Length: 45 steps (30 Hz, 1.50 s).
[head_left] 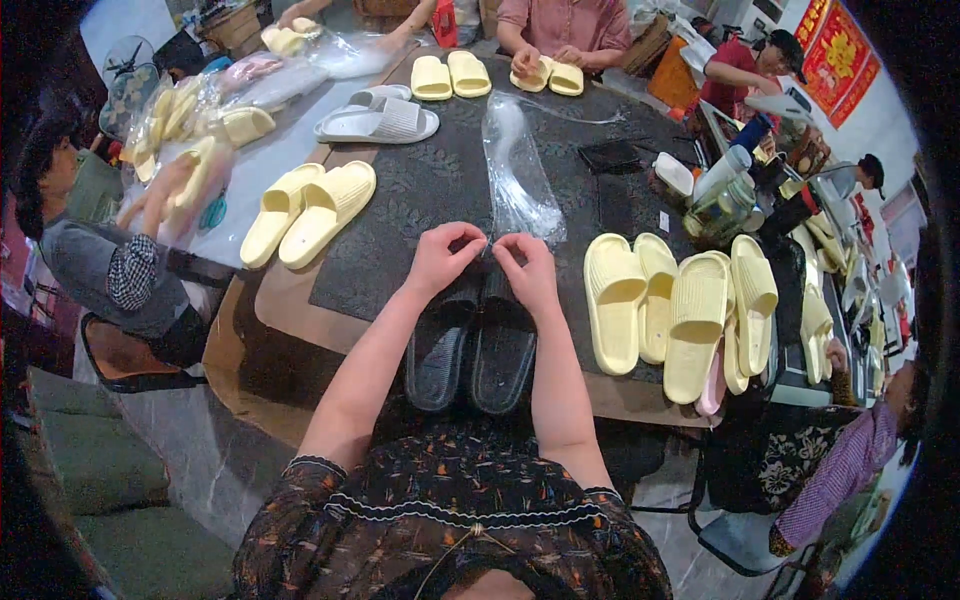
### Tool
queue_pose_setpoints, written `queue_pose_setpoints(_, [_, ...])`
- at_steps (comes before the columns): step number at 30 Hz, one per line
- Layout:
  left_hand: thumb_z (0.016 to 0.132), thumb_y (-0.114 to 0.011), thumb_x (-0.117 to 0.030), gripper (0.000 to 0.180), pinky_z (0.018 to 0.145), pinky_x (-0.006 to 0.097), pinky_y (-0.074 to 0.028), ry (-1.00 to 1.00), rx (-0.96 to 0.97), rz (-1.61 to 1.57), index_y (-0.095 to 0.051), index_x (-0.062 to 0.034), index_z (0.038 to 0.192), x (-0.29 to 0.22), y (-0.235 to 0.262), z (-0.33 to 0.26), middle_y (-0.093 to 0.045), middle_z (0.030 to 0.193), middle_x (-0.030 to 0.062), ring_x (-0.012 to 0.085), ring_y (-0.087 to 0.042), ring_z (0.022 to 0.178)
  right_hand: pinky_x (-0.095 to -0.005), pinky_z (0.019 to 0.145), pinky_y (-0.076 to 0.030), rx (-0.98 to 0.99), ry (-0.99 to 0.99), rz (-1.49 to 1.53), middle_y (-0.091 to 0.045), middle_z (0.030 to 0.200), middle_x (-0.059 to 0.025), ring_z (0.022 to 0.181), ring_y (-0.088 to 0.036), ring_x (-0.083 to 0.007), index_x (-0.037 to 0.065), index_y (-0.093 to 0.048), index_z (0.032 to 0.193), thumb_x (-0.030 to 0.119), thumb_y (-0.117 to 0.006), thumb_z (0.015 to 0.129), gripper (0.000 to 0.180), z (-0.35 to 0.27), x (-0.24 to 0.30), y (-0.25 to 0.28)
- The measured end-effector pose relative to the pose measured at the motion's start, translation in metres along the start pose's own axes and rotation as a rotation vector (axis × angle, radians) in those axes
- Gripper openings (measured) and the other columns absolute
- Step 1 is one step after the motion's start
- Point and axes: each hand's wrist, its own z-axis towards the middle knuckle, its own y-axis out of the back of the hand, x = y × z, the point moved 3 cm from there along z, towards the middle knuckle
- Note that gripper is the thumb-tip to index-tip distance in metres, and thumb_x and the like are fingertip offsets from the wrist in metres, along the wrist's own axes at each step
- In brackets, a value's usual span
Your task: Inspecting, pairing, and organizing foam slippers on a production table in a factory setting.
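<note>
In the middle of the table edge, my left hand [443,263] and my right hand [530,272] face each other, thumb and fingertips of each pinched together. Whatever lies between the fingertips is too small to make out. Below and between my forearms lies a pair of black slide slippers, the left slipper [436,368] beside the right slipper [503,368], toes away from me and partly hidden by my hands. Just beyond my fingers a clear plastic bag [515,165] lies flat on the dark patterned mat [400,235].
Pale yellow slippers [328,215] sit left, and several more yellow slippers [612,300] crowd the right edge. Grey slippers [378,122] lie further back. Jars [722,210] and bottles stand at the right. Co-workers sit around; one person [565,30] across handles yellow slippers.
</note>
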Motion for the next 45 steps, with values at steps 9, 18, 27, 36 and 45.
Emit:
queue_pose_setpoints(9, [0.080,-0.068,-0.012,0.013,0.067,0.028,-0.050,0.008,-0.003,-0.001,-0.067,-0.0024,0.088,0.0008,0.0003,-0.0017,-0.066,0.081,0.0077,0.0162,-0.063,0.072,-0.0352,0.076,-0.045,0.030,-0.057,0.041,-0.064,0.084,-0.0083,0.080,-0.055,-0.0259,0.004,-0.064,0.086,0.020,-0.066,0.081,0.016,-0.0011,0.0037,0.0011])
queue_pose_setpoints(18, [0.079,-0.069,-0.017,0.014,0.063,0.029,-0.047,-0.026,0.039,0.021,-0.067,-0.0040,0.084,-0.0018,-0.0012,-0.0012,-0.063,0.076,0.0067,0.0176,-0.060,0.068,-0.0352,0.076,-0.044,0.023,-0.024,0.031,-0.064,0.082,-0.0095,0.079,-0.056,-0.0255,0.004,-0.065,0.083,0.018,-0.065,0.081,0.014,-0.0002,0.0069,0.0033])
queue_pose_setpoints(27, [0.079,-0.069,-0.016,0.013,0.064,0.028,-0.047,-0.010,0.045,0.064,-0.068,-0.0035,0.084,-0.0026,0.0013,-0.0005,-0.063,0.075,0.0063,0.0145,-0.059,0.069,-0.0313,0.076,-0.045,0.041,-0.036,0.024,-0.064,0.083,-0.0080,0.079,-0.058,-0.0203,0.003,-0.065,0.086,0.016,-0.066,0.082,0.013,-0.0004,0.0026,0.0018])
queue_pose_setpoints(36, [0.078,-0.070,-0.016,0.013,0.065,0.028,-0.048,0.043,0.016,-0.005,-0.069,-0.0035,0.083,-0.0008,0.0012,-0.0012,-0.063,0.073,0.0068,0.0152,-0.060,0.069,-0.0350,0.074,-0.045,0.046,-0.054,0.056,-0.063,0.081,-0.0089,0.077,-0.056,-0.0246,0.003,-0.065,0.085,0.016,-0.066,0.081,0.013,-0.0008,0.0046,0.0003])
queue_pose_setpoints(45, [0.077,-0.071,-0.016,0.013,0.063,0.028,-0.048,0.012,0.001,0.034,-0.070,-0.0037,0.082,-0.0015,0.0013,-0.0013,-0.065,0.074,0.0068,0.0163,-0.061,0.069,-0.0343,0.075,-0.045,0.046,-0.070,0.029,-0.063,0.083,-0.0088,0.080,-0.056,-0.0244,0.003,-0.064,0.085,0.016,-0.067,0.080,0.014,-0.0011,0.0052,0.0009])
